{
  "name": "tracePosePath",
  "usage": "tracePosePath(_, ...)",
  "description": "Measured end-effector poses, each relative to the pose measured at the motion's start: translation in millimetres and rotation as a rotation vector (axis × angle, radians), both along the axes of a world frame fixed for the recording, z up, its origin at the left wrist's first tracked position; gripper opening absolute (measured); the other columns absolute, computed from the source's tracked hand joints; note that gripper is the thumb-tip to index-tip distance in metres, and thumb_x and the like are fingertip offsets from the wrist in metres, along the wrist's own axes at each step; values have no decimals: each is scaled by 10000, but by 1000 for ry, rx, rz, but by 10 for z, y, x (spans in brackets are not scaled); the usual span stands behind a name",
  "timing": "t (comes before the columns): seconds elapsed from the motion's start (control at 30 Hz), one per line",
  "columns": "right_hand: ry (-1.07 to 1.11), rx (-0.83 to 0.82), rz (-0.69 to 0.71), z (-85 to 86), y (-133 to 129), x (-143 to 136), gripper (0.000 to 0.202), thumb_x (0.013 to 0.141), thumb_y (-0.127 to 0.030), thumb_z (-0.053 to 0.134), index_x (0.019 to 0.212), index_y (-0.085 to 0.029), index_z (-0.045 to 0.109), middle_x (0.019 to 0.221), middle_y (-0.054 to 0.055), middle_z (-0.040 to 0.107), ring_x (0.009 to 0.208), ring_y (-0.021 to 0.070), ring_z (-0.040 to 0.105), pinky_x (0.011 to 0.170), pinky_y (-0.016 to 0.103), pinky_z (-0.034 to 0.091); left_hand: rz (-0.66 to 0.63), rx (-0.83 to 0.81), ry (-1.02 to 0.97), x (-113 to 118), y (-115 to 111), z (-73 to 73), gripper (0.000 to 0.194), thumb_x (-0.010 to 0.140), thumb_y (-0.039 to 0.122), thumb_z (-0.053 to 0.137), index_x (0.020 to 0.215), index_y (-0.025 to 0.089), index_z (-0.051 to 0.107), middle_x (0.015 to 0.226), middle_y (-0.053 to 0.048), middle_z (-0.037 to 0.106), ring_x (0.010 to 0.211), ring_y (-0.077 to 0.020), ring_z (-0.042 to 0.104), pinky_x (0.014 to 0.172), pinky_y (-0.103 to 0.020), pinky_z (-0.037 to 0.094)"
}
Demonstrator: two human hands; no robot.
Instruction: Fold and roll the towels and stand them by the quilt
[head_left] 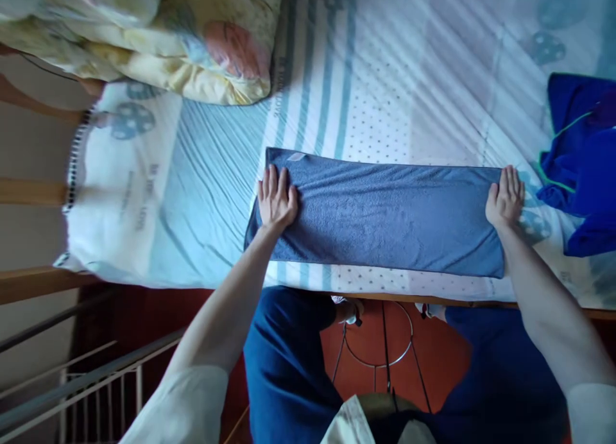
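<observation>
A blue-grey towel (385, 219) lies spread lengthwise along the near edge of the bed, with light wrinkles and a small white tag at its upper left corner. My left hand (278, 197) rests flat on the towel's left end, fingers stretched forward. At the opposite end, my right hand (505, 196) lies flat over the towel's right edge, its fingers extended and partly on the sheet. Neither hand grips anything.
Under the towel is a patterned bed sheet (221, 174). A yellow floral quilt (226, 52) lies at the upper left, and bright blue cloth (594, 168) is bunched at the right. Wooden bed rails (33, 192) and a metal rack (96, 380) stand left.
</observation>
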State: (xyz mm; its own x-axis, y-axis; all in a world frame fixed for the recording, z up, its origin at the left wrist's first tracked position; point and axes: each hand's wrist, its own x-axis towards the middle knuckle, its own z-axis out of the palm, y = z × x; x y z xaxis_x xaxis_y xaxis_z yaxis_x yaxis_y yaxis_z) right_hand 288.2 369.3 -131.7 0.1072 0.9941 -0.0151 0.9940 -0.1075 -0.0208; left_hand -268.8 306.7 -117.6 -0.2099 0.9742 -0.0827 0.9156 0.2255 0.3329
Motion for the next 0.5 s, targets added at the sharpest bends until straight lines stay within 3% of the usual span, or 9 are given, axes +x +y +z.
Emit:
tracePosePath(0.13,-67,-23,-11,51,-12,-42,586,1087,-252,207,1634,-63,303,1689,166,318,1590,149,213,1259,374,208,-45,-45,-36,-442,372,31,686,1041,460,241,1623,102,304,1747,-56,167,1624,-220,76,1332,-490,73)
tracePosePath(0.27,-13,-78,-32,147,-10,-113,596,1101,-279,183,1644,-44,252,1713,158,258,1603,143,159,1279,368,143,-86,-22,-45,-475,435,46,704,1035,445,249,1615,47,282,1746,-107,141,1624,-259,39,1327,-535,45)
tracePosePath(0.37,-23,-121,-62,207,-49,-157,598,1102,-276,157,1649,-44,224,1721,176,220,1611,133,117,1282,386,121,-111,2,-38,-434,194,45,708,1032,441,239,1603,30,321,1742,-134,135,1625,-262,33,1333,-520,21)
tracePosePath(0.5,-14,-135,-82,227,-292,-154,607,1097,-285,154,1647,-39,231,1734,167,173,1620,150,84,1295,396,101,-149,-23,-48,-476,-393,21,695,1029,464,237,1628,121,321,1731,-91,210,1620,-206,90,1340,-448,67)
